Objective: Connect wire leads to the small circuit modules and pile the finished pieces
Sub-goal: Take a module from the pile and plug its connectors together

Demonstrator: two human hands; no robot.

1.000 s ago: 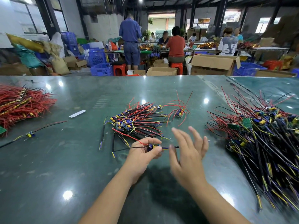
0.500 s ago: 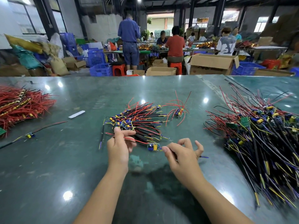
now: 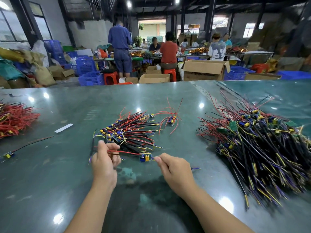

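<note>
A small circuit module [image 3: 145, 157] with a blue part and a yellow capacitor hangs just above the green table between my hands. My left hand [image 3: 104, 161] pinches its red and black leads [image 3: 127, 152] at the left. My right hand [image 3: 175, 170] pinches the sleeved lead on the module's right side, whose blue and yellow tip [image 3: 196, 168] sticks out past my palm. Just behind lies the pile of wired modules [image 3: 129, 133] with black, red and yellow leads.
A big heap of modules with long black sleeved wires [image 3: 262, 142] fills the right side. A red wire bundle [image 3: 13, 120] lies far left, a lone module [image 3: 8, 155] near it, a white strip [image 3: 64, 128], and one red-wired module [image 3: 171, 121] behind the pile.
My left hand moved off the module to the leads on the left. My right hand closed from spread fingers onto the right lead. The piece now stretches between both hands.
</note>
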